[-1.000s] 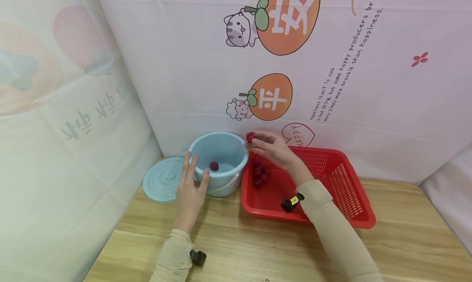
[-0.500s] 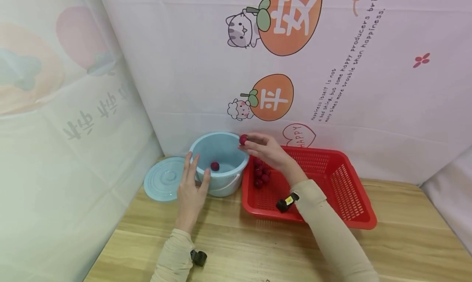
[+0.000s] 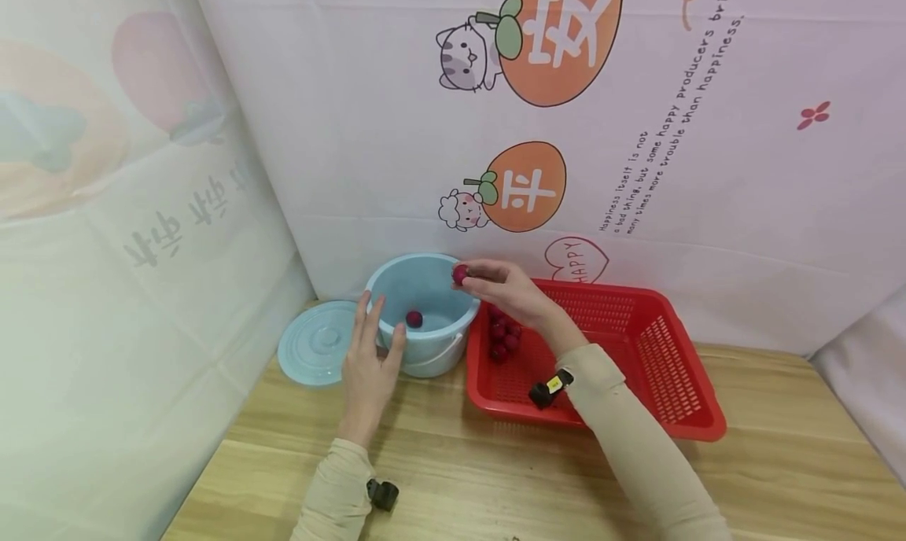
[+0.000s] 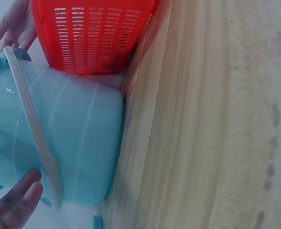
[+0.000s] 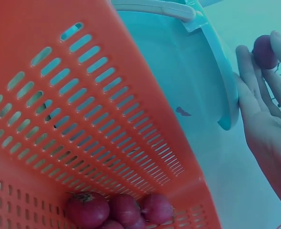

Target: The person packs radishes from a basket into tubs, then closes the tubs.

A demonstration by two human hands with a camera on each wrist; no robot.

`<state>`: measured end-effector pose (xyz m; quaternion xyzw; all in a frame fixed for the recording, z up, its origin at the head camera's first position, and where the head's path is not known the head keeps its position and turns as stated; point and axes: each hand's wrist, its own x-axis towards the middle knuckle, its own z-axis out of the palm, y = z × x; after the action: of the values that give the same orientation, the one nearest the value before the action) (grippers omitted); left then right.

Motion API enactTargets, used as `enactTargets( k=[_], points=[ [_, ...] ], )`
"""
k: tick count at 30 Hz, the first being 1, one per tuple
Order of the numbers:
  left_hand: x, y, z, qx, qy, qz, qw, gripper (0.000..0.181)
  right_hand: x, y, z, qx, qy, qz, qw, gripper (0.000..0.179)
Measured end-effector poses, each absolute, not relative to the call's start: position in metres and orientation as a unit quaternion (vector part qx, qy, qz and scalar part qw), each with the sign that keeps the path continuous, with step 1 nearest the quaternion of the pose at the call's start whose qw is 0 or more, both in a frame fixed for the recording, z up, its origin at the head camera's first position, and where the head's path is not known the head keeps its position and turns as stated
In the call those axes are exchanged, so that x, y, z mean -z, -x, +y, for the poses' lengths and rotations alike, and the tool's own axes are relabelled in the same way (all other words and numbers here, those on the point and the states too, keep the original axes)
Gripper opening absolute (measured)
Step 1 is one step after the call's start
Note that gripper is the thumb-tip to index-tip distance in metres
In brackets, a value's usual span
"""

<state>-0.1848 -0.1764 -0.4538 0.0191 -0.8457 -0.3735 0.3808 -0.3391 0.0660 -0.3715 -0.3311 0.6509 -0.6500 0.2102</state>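
In the head view, my right hand point(image 3: 508, 291) pinches a small round red radish point(image 3: 460, 274) between thumb and fingertips. It hangs over the right rim of a light blue bucket point(image 3: 433, 358). Another radish point(image 3: 414, 319) lies on the bucket's floor. Near the bucket's left front side is my left hand point(image 3: 370, 376), its fingers extended and spread at the rim. The left wrist view has its fingers point(image 4: 23, 193) beside the bucket wall and white handle point(image 4: 33, 114). More radishes point(image 5: 126, 210) sit together in the red basket point(image 5: 83, 157), seen from the right wrist.
A light blue lid point(image 3: 318, 344) lies on the wooden table point(image 3: 453, 478) left of the bucket. The basket stands close against the bucket's right side. Printed white cloth point(image 3: 354, 132) hangs right behind both and along the left.
My right hand has moved left and slightly down with the radish, from the bucket's right edge to over its opening. The left hand has stayed in place at the rim.
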Motion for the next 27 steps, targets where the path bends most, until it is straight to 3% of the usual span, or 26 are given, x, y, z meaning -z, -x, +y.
enactTargets(
  k=[7,27],
  points=[
    [0.452,0.185,-0.177,0.374,-0.015,-0.844,0.385,0.06,0.367,0.338,0.064,0.591,0.348,0.704,0.185,0.044],
    [0.45,0.183,-0.179,0.366,-0.015,-0.853,0.371,0.061,0.334,0.34,0.052,0.426,0.423,0.767,0.228,0.039]
  ],
)
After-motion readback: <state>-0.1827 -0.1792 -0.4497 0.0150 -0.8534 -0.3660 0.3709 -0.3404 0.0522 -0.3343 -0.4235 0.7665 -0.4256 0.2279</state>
